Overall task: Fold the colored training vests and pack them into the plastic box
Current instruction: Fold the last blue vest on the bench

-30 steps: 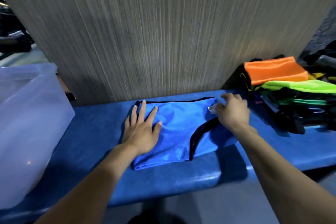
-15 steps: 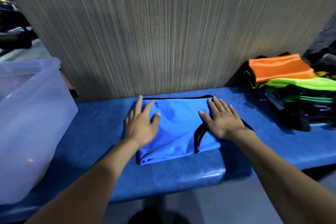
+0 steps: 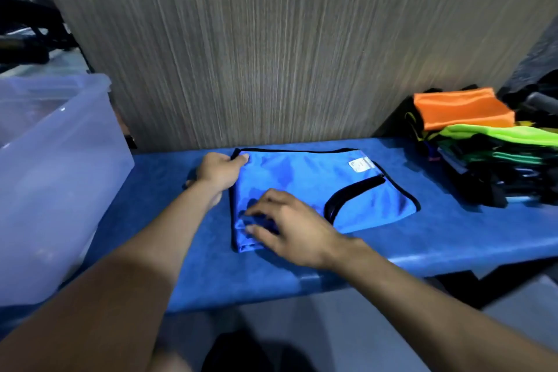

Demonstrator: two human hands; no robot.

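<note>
Head view: blue vest [image 3: 305,178] half-folded on desk [image 3: 453,238].
Left hand [image 3: 219,170] pinches its far-left corner; right hand [image 3: 290,228] pinches the near-left edge, fingers curled.

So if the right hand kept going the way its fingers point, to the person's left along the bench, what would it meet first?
Past the near left edge of the blue vest the right hand would cross bare bench, then probably meet the plastic box; depth is unclear. The left hand sits farther back.
</note>
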